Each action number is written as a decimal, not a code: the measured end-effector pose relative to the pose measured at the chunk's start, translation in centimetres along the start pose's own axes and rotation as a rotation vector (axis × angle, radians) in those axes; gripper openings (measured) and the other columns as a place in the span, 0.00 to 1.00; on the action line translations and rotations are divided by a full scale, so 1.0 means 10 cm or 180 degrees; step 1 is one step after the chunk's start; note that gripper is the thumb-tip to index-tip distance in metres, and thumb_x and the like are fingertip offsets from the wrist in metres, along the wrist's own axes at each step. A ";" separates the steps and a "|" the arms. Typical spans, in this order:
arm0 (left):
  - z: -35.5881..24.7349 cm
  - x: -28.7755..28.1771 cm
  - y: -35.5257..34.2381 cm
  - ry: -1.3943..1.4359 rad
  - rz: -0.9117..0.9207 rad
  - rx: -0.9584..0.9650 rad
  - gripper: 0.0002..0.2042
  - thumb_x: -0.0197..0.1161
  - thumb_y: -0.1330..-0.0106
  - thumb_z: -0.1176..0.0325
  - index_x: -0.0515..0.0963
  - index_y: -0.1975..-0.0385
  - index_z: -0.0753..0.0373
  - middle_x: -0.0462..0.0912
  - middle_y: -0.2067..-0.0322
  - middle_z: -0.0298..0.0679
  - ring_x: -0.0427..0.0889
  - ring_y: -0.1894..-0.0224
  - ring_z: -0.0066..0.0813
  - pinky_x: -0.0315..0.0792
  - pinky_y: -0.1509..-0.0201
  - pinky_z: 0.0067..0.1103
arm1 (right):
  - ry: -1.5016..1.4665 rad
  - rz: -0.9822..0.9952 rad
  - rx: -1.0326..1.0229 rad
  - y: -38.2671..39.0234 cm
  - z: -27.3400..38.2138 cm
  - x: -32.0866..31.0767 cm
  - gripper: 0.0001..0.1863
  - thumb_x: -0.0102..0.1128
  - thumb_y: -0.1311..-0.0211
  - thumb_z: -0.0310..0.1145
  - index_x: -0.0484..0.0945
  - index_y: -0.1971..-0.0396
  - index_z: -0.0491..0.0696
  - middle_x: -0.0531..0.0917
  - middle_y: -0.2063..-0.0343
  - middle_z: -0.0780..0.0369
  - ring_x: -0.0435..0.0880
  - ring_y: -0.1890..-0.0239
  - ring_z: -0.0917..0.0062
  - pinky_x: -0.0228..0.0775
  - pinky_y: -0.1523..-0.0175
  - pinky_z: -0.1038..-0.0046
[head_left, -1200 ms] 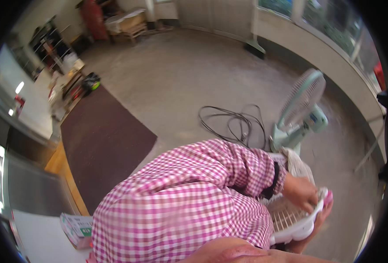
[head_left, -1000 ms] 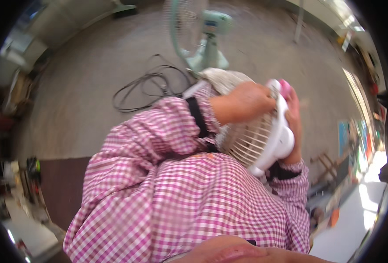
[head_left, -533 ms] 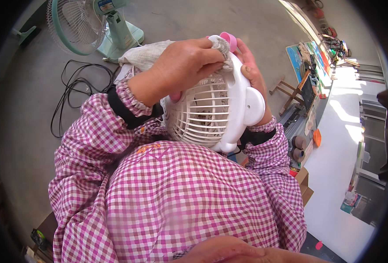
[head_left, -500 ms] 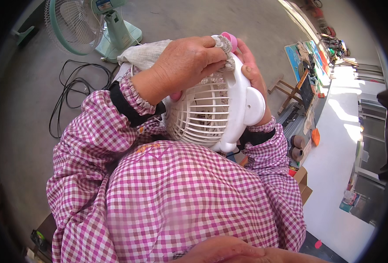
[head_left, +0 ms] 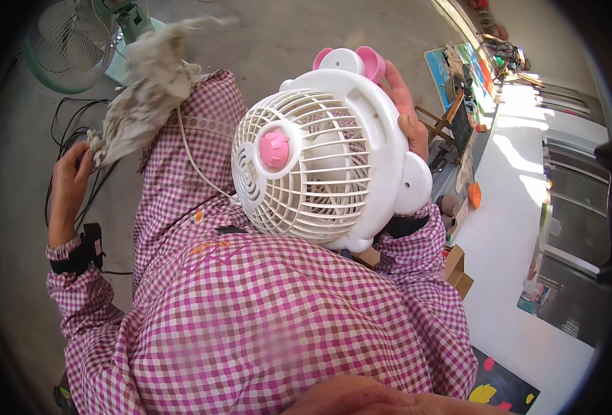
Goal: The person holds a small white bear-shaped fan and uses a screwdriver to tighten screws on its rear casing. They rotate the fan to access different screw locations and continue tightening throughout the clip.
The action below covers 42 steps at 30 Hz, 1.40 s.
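At its rim (head_left: 385, 142), the right hand (head_left: 411, 121) grasps the fan (head_left: 320, 173); left hand (head_left: 72, 178) pinches cloth (head_left: 147, 86).

The cloth (head_left: 150, 86) in the left hand (head_left: 72, 176) is blurred — its edges smear — and hides parts of the black cable (head_left: 76, 133) and the green fan's base. The green fan (head_left: 60, 62) is cut off at the top. Behind the small white fan (head_left: 330, 159), most of the right hand (head_left: 409, 114) is hidden. Beside the white tabletop's (head_left: 506, 263) lower corner, a dark board (head_left: 510, 384) runs out of view; past its far end, dark clutter (head_left: 510, 54) is too small to tell.
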<state>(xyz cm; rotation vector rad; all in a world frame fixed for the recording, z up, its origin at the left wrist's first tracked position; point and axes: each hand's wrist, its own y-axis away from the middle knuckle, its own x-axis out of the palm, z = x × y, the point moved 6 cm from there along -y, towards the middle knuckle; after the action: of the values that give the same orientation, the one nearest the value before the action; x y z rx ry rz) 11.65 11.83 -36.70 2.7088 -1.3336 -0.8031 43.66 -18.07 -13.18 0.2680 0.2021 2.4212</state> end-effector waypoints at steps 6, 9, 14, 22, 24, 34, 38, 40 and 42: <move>0.42 0.07 0.30 -0.1139 0.0271 -0.0304 0.07 0.58 0.30 0.73 0.77 0.61 0.71 0.76 0.74 0.39 0.73 0.72 0.20 0.68 0.67 0.22 | 0.0014 -0.0319 -0.0015 -0.01 0.10 -0.29 0.52 0.62 0.42 0.54 0.45 0.25 0.46 0.58 0.30 0.50 0.63 0.30 0.61 0.57 0.27 0.61; -0.11 0.10 0.19 -0.0605 0.0119 -0.0110 0.05 0.59 0.32 0.76 0.77 0.61 0.71 0.78 0.71 0.39 0.75 0.70 0.22 0.69 0.66 0.21 | 0.0022 -0.0276 -0.0103 -0.05 0.13 -0.25 0.52 0.61 0.41 0.55 0.45 0.25 0.46 0.58 0.29 0.50 0.62 0.29 0.61 0.56 0.27 0.61; -1.53 0.20 -0.06 0.0239 -0.0041 0.1584 0.06 0.64 0.36 0.80 0.79 0.61 0.69 0.78 0.69 0.37 0.76 0.69 0.23 0.69 0.65 0.19 | 0.0119 -0.0082 -0.0055 -0.04 0.18 0.08 0.53 0.64 0.43 0.54 0.45 0.26 0.46 0.57 0.30 0.51 0.62 0.29 0.61 0.57 0.27 0.61; -3.18 0.79 -0.29 0.0812 0.0328 0.3067 0.06 0.66 0.42 0.78 0.81 0.66 0.63 0.77 0.73 0.38 0.79 0.71 0.36 0.71 0.69 0.28 | 0.0030 0.0051 -0.0117 -0.02 0.33 0.54 0.56 0.67 0.48 0.50 0.44 0.25 0.47 0.56 0.29 0.51 0.60 0.29 0.61 0.59 0.28 0.62; -3.27 0.94 -0.33 0.0664 0.0645 0.3170 0.04 0.66 0.42 0.76 0.80 0.68 0.63 0.78 0.73 0.39 0.80 0.71 0.40 0.72 0.68 0.30 | 0.0074 0.0088 -0.0098 0.01 0.33 0.61 0.55 0.64 0.48 0.49 0.42 0.25 0.47 0.54 0.28 0.51 0.58 0.28 0.61 0.54 0.27 0.62; -3.39 0.83 -0.69 -0.0508 0.1260 0.3245 0.04 0.65 0.43 0.73 0.80 0.70 0.64 0.80 0.71 0.44 0.81 0.69 0.45 0.73 0.66 0.33 | 0.0129 0.0115 -0.0190 -0.02 0.52 0.78 0.56 0.62 0.47 0.50 0.41 0.25 0.46 0.51 0.27 0.49 0.54 0.26 0.60 0.47 0.25 0.61; -3.30 0.76 -0.68 -0.0406 0.1090 0.3264 0.04 0.66 0.43 0.72 0.80 0.70 0.64 0.80 0.71 0.44 0.81 0.69 0.45 0.73 0.66 0.32 | 0.0150 0.0138 -0.0237 0.06 0.50 0.81 0.56 0.63 0.48 0.50 0.41 0.25 0.46 0.51 0.27 0.49 0.55 0.26 0.60 0.47 0.25 0.61; -3.23 0.77 -0.65 0.0239 0.1027 0.3277 0.04 0.66 0.43 0.72 0.80 0.70 0.64 0.80 0.71 0.44 0.81 0.69 0.45 0.73 0.66 0.32 | 0.0094 0.0127 -0.0196 0.06 0.47 0.82 0.56 0.63 0.48 0.50 0.41 0.25 0.46 0.51 0.27 0.49 0.55 0.26 0.60 0.48 0.25 0.60; -3.17 0.84 -0.66 0.0709 0.0984 0.3395 0.04 0.66 0.44 0.72 0.80 0.70 0.64 0.80 0.71 0.44 0.81 0.69 0.45 0.73 0.66 0.32 | 0.0083 0.0144 -0.0116 0.01 0.43 0.82 0.56 0.63 0.49 0.50 0.41 0.25 0.46 0.51 0.27 0.49 0.55 0.27 0.60 0.48 0.25 0.60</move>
<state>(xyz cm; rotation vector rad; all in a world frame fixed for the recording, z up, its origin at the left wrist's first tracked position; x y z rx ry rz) 35.07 3.31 -14.43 2.8794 -2.5319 0.3761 38.55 -12.44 -7.88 0.2268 0.1653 2.4715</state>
